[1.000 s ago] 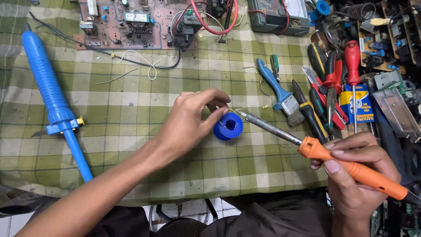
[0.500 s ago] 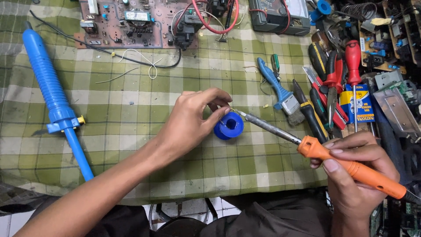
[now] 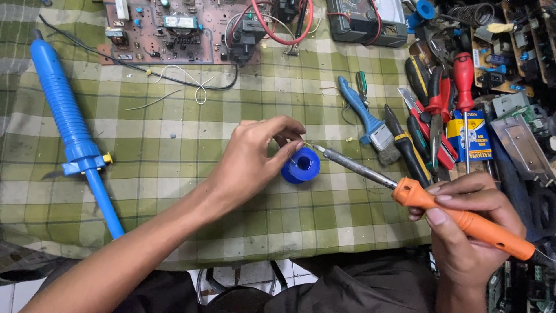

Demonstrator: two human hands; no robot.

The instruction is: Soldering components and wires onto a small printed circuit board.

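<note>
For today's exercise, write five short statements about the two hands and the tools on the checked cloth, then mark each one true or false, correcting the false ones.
1. The right hand holds an orange-handled soldering iron. True.
2. The left hand touches a red spool. False: the spool is blue.
3. The iron's tip points toward the spool. True.
4. The blue desoldering pump lies right of the spool. False: it lies far left.
5. A circuit board lies at the cloth's far edge. True.

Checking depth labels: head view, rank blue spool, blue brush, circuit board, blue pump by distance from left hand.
1. Blue spool: at the fingertips of the left hand.
2. Blue brush: right of it, on the cloth.
3. Circuit board: top edge, behind the hand.
4. Blue pump: far left; close to the board's distance, so 3 and 4 are uncertain.
</note>
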